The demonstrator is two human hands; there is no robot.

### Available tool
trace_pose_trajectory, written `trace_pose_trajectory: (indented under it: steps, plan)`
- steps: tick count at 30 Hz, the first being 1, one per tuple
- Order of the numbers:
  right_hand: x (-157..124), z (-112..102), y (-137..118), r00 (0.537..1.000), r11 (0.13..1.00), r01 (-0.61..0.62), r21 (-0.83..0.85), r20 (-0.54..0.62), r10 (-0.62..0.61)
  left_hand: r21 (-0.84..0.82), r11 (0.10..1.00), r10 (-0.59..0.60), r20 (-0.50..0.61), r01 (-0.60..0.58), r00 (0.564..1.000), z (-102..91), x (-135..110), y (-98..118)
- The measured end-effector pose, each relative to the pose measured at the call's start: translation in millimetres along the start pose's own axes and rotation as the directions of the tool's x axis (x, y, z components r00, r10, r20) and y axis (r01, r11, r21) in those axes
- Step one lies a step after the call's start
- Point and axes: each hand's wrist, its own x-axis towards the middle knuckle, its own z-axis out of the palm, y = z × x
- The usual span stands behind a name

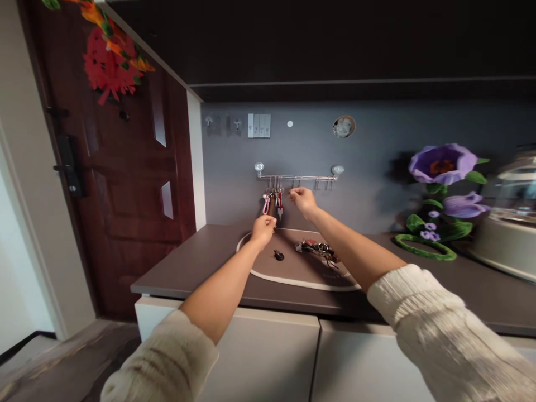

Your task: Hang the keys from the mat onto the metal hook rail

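Observation:
A clear hook rail (297,178) is fixed to the grey wall, with small hooks along it. Several keys and key rings hang at its left end, among them a pink loop (266,205), a brown strap (272,206) and a red key holder (280,202). My left hand (263,230) is closed at the lower end of the brown strap; what its fingers pinch is hidden. Just right of the hanging keys, below the rail, my right hand (304,201) is closed in a pinch. Whatever it holds is too small to make out.
On the brown mat (268,271) lie a bunch of keys (316,248) and a small black item (278,255). A purple fabric flower (443,164) and a glass-topped appliance (508,223) stand at the right. A dark cabinet (335,44) overhangs the counter (180,262).

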Motion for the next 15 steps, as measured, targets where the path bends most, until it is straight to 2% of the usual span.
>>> trace_pose_trajectory:
  steps: [6, 11, 15]
  plan:
    - [-39.8, -16.3, 4.2, 0.993, 0.995, -0.036, 0.094, 0.119, 0.025, -0.029, 0.994, -0.098, 0.110, 0.102, 0.989, -8.8, -10.5, 15.7]
    - [-70.6, -28.3, 23.8, 0.979, 0.997, -0.054, 0.058, 0.201, 0.041, 0.041, 0.990, -0.143, 0.229, 0.138, 0.963, -18.5, -14.1, 20.6]
    - [-88.2, -36.4, 35.3, 0.952, 1.000, 0.006, -0.029, 0.306, 0.003, 0.084, 0.988, -0.150, 0.343, 0.129, 0.927, -28.0, -13.2, 20.8]
